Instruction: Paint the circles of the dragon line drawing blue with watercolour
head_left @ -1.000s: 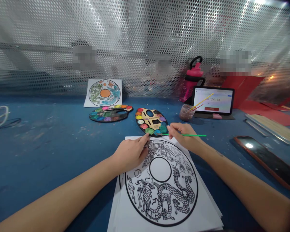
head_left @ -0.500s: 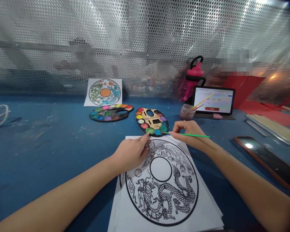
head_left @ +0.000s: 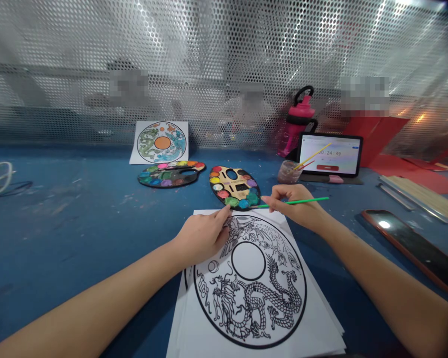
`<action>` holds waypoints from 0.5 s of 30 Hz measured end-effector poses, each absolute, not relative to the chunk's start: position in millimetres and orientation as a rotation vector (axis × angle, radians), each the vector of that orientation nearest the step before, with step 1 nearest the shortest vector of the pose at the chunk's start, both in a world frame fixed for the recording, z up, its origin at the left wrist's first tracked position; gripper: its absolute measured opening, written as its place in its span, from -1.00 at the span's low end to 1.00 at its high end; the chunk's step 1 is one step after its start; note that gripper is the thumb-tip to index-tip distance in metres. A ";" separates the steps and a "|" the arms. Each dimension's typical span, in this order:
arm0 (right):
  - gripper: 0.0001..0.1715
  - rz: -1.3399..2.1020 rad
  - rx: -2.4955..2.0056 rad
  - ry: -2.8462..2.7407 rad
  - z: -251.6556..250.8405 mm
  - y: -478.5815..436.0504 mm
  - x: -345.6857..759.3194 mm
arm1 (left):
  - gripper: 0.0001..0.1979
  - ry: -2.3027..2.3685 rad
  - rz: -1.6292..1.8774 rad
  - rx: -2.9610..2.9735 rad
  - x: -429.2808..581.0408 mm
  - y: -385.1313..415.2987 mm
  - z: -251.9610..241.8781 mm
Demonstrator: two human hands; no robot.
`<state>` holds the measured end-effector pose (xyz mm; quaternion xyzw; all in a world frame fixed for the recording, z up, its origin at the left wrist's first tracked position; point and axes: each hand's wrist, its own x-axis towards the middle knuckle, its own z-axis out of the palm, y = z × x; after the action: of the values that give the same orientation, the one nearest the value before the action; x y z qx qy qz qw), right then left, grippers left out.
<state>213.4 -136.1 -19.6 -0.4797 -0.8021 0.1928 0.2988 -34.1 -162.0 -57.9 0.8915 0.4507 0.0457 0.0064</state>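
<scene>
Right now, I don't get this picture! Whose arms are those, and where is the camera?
Those arms belong to one person. The camera sits on their head and looks down, so you see what they see. Their right hand holds a thin green paintbrush. Their left hand rests on a sheet of paper printed with a black dragon drawing. Just past the paper lies an oval paint palette. Farther along the blue table are a second paint palette and a coloured-in picture.
</scene>
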 end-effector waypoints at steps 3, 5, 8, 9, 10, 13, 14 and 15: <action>-0.56 0.482 -1.289 -2.094 -19.8 -136.5 214.6 | -0.55 1.406 0.145 2.789 -33.9 -161.7 -57.8; -0.56 0.422 -1.296 -2.110 -21.4 -136.1 214.7 | -0.54 1.412 0.142 2.788 -33.8 -161.1 -57.5; -0.55 0.429 -1.287 -2.125 -25.1 -134.6 213.9 | -0.54 1.413 0.141 2.789 -33.9 -160.7 -57.3; -0.55 0.441 -1.285 -2.112 -26.6 -133.9 213.4 | -0.54 1.410 0.144 2.790 -33.8 -160.8 -57.4; -0.55 0.445 -1.284 -2.095 -28.2 -133.1 212.8 | -0.55 1.411 0.146 2.792 -33.8 -160.9 -57.5; -0.57 0.414 -1.277 -2.058 -33.3 -130.8 210.0 | -0.58 1.424 0.142 2.800 -33.1 -161.4 -57.9; -0.58 0.410 -1.270 -2.058 -34.8 -130.1 209.0 | -0.59 1.428 0.139 2.802 -32.8 -161.6 -57.8; -0.58 0.414 -1.261 -2.061 -35.9 -129.6 208.1 | -0.60 1.430 0.136 2.801 -32.5 -161.6 -57.7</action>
<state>208.1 -129.6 -35.9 -0.4840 -0.7913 0.1589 0.3382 -32.5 -161.6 -57.7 0.8898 0.4543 0.0431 -0.0030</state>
